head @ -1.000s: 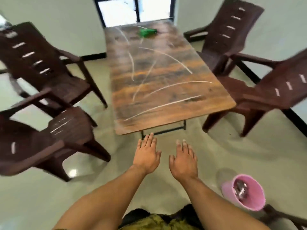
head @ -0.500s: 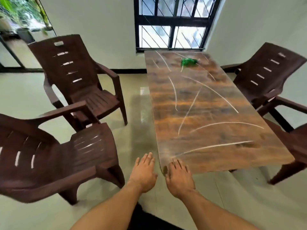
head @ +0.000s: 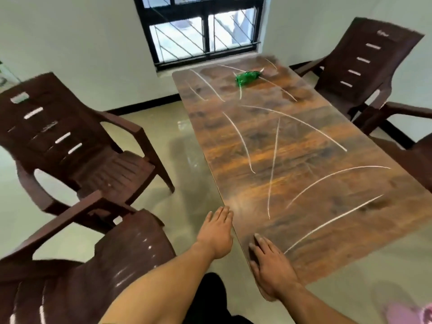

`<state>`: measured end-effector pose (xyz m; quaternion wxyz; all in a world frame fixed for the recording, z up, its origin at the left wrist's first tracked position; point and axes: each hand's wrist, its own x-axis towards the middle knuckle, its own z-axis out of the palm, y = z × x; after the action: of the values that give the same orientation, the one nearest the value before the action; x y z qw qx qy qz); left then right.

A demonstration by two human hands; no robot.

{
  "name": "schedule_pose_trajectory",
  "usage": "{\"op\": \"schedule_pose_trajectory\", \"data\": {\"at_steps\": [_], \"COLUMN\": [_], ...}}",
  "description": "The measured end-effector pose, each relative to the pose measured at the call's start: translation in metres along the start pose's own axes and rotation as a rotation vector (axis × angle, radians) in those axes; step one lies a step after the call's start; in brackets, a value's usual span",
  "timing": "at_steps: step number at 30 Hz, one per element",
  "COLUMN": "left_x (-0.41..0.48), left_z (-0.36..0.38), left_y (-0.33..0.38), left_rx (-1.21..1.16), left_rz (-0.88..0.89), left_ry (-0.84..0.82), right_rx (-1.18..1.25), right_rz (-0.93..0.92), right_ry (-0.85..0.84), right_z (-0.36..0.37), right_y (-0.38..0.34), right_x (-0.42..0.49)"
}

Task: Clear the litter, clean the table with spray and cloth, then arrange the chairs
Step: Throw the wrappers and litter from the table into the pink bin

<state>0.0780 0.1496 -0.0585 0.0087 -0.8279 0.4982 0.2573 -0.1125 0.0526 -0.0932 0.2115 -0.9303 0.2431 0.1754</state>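
A long brown wooden table [head: 301, 146] runs from the window toward me, with several thin pale sticks [head: 273, 169] strewn over its top. A crumpled green wrapper [head: 246, 78] lies at the far end. My left hand [head: 216, 232] hovers flat and empty beside the table's near left edge. My right hand [head: 271, 265] is flat with straight fingers over the table's near corner. Two brown plastic chairs [head: 77, 148] stand to the left, the nearer chair [head: 93, 272] just beside my left arm. Another chair [head: 364, 66] stands at the far right.
A pink bucket [head: 406, 314] shows at the bottom right corner on the floor. Part of a fourth chair [head: 413, 157] sits at the table's right side. A barred window [head: 201, 31] is in the wall behind the table. Glossy floor runs between the left chairs and the table.
I have come closer to the table's near left corner. Both hands moved forward, the right one now over the tabletop. The bucket slid to the frame's lower right.
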Motion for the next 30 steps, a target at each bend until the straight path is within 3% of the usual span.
{"op": "schedule_pose_trajectory", "data": {"at_steps": [4, 10, 17, 20, 24, 30], "left_x": [0.039, 0.133, 0.297, 0.38, 0.457, 0.515], "left_z": [-0.031, -0.088, -0.183, -0.228, -0.283, -0.329], "left_y": [-0.026, -0.066, -0.137, -0.17, -0.198, -0.21], "left_rx": [0.064, 0.107, 0.146, 0.163, 0.189, 0.223], "left_rz": [0.031, 0.075, 0.157, 0.201, 0.23, 0.271], "left_ry": [-0.029, 0.056, 0.096, 0.072, 0.057, -0.033], "right_rx": [0.026, 0.097, 0.06, 0.112, 0.165, 0.222], "right_rz": [0.041, 0.022, 0.087, 0.26, 0.428, 0.53], "right_ry": [0.1, 0.301, 0.475, 0.405, 0.326, 0.091], "right_z": [-0.001, -0.011, -0.141, -0.207, -0.253, -0.25], "right_y": [-0.003, 0.011, 0.006, 0.003, 0.01, 0.011], "right_x": [0.001, 0.04, 0.26, 0.376, 0.467, 0.48]}}
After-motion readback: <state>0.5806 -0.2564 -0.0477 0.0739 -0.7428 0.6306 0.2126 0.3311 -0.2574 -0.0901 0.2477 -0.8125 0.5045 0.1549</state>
